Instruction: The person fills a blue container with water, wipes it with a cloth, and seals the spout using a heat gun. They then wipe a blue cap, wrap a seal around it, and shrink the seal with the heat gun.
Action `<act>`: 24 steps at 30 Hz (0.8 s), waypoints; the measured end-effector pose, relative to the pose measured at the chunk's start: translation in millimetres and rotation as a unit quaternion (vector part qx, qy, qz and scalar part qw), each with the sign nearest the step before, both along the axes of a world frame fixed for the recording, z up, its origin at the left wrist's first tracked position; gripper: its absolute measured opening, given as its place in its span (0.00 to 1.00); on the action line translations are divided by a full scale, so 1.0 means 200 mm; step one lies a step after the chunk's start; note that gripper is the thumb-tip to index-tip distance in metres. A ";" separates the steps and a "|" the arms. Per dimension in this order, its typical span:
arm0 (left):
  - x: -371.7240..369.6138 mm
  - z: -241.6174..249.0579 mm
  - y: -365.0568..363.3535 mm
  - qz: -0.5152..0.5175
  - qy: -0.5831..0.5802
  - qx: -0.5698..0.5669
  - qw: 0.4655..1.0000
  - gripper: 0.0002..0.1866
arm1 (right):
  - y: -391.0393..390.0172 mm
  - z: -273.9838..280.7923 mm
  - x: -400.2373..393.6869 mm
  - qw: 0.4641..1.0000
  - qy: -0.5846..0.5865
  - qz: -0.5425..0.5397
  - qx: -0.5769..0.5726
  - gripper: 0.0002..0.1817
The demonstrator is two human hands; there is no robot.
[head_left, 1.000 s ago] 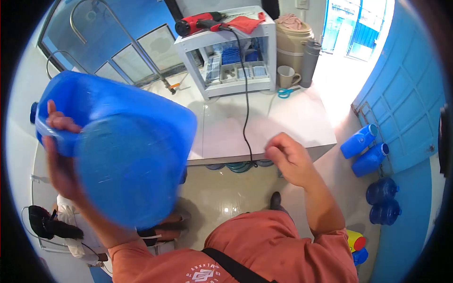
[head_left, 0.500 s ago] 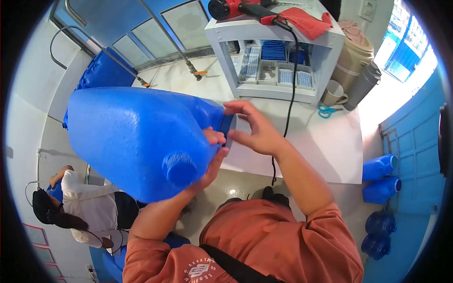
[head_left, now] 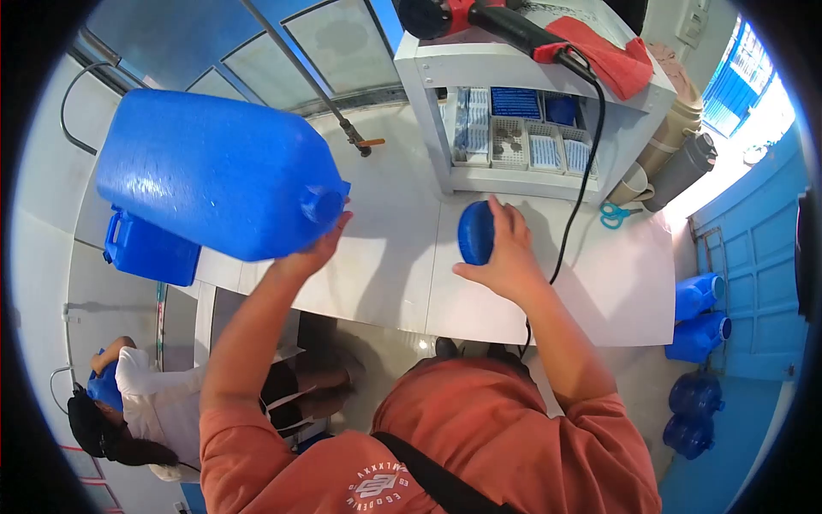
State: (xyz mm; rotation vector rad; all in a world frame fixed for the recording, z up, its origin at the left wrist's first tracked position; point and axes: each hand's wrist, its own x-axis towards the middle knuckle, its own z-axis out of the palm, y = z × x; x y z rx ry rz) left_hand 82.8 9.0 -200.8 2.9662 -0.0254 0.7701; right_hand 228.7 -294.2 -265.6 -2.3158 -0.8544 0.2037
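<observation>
A big blue plastic water jug lies tilted on its side above the left part of the white table. My left hand grips it at the lower front, close to a small round cap on the jug; some of the fingers are hidden behind it. My right hand is apart from the jug, over the middle of the table, with a round dark-blue jug lid between thumb and fingers.
Another blue jug sits at the left. A white shelf holds small baskets, with a heat gun and red cloth on top. Its black cord crosses the table. Scissors lie right. A person is at lower left.
My right hand has come away from the jug's mouth to the right, carrying the large lid. The jug has shifted left and away from me, my left hand still on it.
</observation>
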 end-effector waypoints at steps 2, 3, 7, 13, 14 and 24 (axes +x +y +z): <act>-0.01 0.12 0.06 0.013 0.015 -0.048 0.999 0.14 | -0.03 -0.02 0.01 0.993 0.100 -0.006 0.063 0.56; -0.01 0.20 0.07 0.033 0.009 -0.120 0.992 0.11 | -0.02 -0.01 0.03 0.972 0.195 -0.010 0.128 0.50; -0.02 0.59 0.22 0.037 -0.083 -0.381 0.920 0.20 | 0.19 -0.04 0.00 0.959 0.230 0.058 0.158 0.35; 0.08 1.01 0.68 0.127 -0.179 -0.610 0.762 0.21 | 1.04 -0.24 0.16 0.926 0.226 -0.008 0.302 0.34; 0.09 0.97 0.87 0.122 -0.139 -0.640 0.746 0.21 | 1.16 -0.27 0.22 0.926 0.222 -0.006 0.306 0.34; 0.28 0.78 1.02 0.093 -0.017 -0.730 0.677 0.22 | 0.87 0.28 0.09 0.949 0.167 0.170 0.205 0.30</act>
